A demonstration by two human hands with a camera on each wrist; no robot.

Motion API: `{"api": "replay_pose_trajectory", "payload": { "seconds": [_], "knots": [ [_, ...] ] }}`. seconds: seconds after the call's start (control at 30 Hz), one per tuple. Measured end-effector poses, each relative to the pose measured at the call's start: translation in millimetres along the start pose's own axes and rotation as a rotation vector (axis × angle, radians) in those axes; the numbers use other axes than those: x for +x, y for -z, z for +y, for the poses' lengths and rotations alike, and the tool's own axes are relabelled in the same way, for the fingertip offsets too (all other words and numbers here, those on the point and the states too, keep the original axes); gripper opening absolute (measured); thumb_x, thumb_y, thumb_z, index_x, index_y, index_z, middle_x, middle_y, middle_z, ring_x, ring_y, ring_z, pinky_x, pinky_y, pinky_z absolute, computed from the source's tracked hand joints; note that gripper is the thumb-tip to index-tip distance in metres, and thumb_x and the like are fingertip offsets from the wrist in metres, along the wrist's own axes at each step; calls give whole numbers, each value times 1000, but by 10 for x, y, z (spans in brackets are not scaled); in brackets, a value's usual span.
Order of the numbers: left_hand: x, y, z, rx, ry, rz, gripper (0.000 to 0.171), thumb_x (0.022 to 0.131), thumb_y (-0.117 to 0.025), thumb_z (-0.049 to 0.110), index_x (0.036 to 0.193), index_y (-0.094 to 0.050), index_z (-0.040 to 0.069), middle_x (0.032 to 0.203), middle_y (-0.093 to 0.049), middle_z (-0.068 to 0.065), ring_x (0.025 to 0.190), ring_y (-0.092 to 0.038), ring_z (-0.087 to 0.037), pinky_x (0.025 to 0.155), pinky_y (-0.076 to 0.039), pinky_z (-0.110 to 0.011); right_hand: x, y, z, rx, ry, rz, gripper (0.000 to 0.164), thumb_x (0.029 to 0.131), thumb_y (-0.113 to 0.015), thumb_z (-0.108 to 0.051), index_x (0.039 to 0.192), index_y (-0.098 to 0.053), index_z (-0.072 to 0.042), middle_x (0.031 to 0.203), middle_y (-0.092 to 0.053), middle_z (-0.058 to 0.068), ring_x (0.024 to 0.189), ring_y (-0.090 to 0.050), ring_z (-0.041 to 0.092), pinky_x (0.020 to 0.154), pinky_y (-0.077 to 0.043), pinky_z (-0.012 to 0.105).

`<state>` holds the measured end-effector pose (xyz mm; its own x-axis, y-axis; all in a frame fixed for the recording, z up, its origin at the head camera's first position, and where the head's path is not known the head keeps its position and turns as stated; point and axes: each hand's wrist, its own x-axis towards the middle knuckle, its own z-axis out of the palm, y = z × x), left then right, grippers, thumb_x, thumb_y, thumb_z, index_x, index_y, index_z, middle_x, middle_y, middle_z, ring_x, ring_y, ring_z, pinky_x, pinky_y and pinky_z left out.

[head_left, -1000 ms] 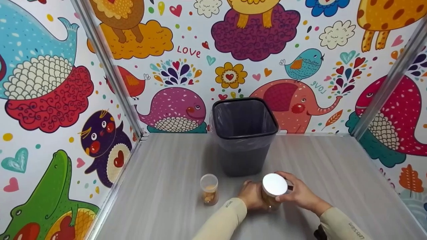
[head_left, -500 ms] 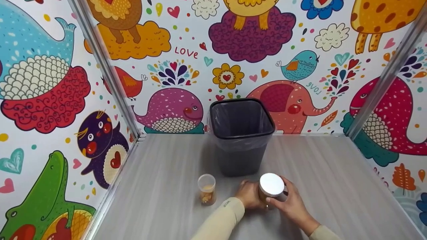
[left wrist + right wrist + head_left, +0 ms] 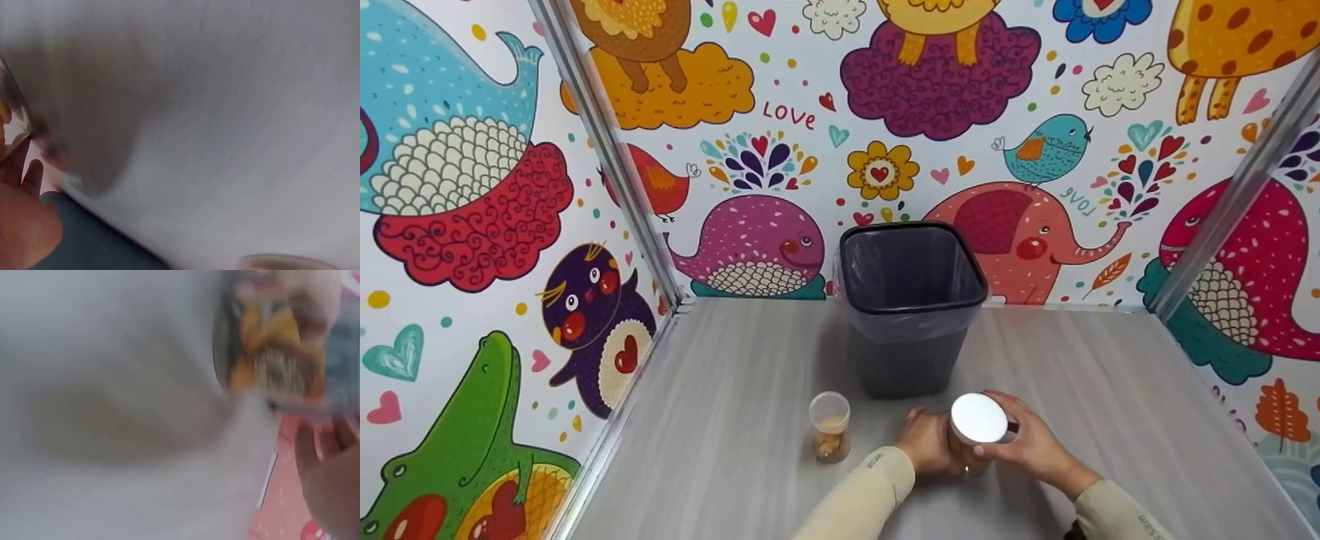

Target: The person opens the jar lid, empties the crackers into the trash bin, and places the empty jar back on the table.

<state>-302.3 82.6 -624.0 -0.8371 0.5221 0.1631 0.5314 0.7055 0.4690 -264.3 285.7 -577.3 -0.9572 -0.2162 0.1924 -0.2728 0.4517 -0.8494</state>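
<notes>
A clear jar (image 3: 973, 463) with a white lid (image 3: 979, 418) stands on the table, slightly tilted. My left hand (image 3: 926, 442) grips its body from the left side. Around the lid, the thumb and fingers of my right hand (image 3: 1035, 444) hold from the right. Blurred in the right wrist view, the jar shows orange pieces and a brown label (image 3: 284, 374). To the left of my left hand stands a second clear container (image 3: 830, 427), with tan pieces in its lower part. In the left wrist view only part of my left hand (image 3: 25, 219) shows at the edge.
Behind the hands stands a dark square bin (image 3: 911, 352) lined with a clear bag, close to the back wall. Metal posts (image 3: 611, 150) mark the corners of the printed walls. The grey wood-grain table (image 3: 735, 375) extends to both sides.
My right hand has turned around the lid and come back to nearly its first pose. The left hand keeps its grip on the jar. The head view has shifted slightly.
</notes>
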Motion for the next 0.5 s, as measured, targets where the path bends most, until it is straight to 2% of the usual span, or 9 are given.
{"api": "replay_pose_trajectory", "payload": {
  "seconds": [0.1,0.23,0.37,0.5],
  "knots": [
    [3,-3,26,7,-11,0,68,52,-95,44,111,-68,25,96,-68,23,91,-60,7,106,-34,-32,14,102,29,12,48,-73,82,70,-91,-19,140,-52,-1,138,-52,17,122,-50,23,93,-46,36],
    [12,-2,28,11,-19,-3,69,51,-96,41,112,-68,24,97,-68,22,92,-60,6,107,-33,-34,4,132,0,-3,49,-95,82,72,-90,-19,141,-50,0,137,-52,18,121,-50,25,94,-46,37],
    [8,-3,14,11,-27,0,70,52,-95,42,113,-68,24,99,-69,21,94,-61,6,108,-34,-36,-57,47,-60,-6,23,-16,86,71,-90,-13,142,-46,3,139,-50,21,123,-49,31,94,-46,42],
    [-6,11,-10,32,-20,0,71,54,-95,42,115,-67,23,101,-69,20,97,-61,5,107,-34,-37,-164,-151,-158,-41,-73,126,94,71,-91,-20,144,-38,6,142,-44,25,127,-46,37,97,-45,51]
  ]
}}
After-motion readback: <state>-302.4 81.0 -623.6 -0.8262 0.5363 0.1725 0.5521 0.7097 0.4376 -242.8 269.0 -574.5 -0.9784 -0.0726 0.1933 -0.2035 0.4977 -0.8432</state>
